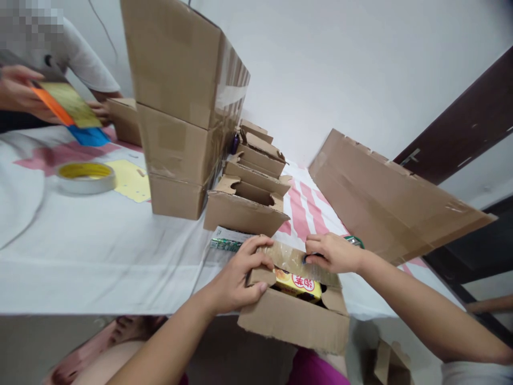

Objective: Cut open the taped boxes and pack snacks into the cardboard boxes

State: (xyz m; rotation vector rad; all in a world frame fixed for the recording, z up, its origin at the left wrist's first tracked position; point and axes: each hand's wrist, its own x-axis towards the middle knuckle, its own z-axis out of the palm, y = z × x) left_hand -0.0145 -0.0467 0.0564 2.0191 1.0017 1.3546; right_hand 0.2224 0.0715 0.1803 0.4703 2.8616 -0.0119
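A small cardboard box [296,321] lies at the table's front edge with its flaps up. Inside it shows a yellow printed package [298,283] with red lettering. My left hand [250,272] grips the box's left end, its fingers over the top and thumb at the front. Over the far flap [286,256], which carries clear tape, my right hand [331,252] is closed. A small dark blue thing pokes out from under its fingers, too hidden to name. Just behind my right hand lies a green-rimmed object [354,241], mostly covered.
Tall stacked cartons [176,144] stand left of a row of open small boxes [248,208]. A large cardboard sheet [385,198] leans at right. Left are a tape roll [86,184] and yellow sheet [130,179]. Across the table, a person [86,59] holds a colourful flat item [72,109].
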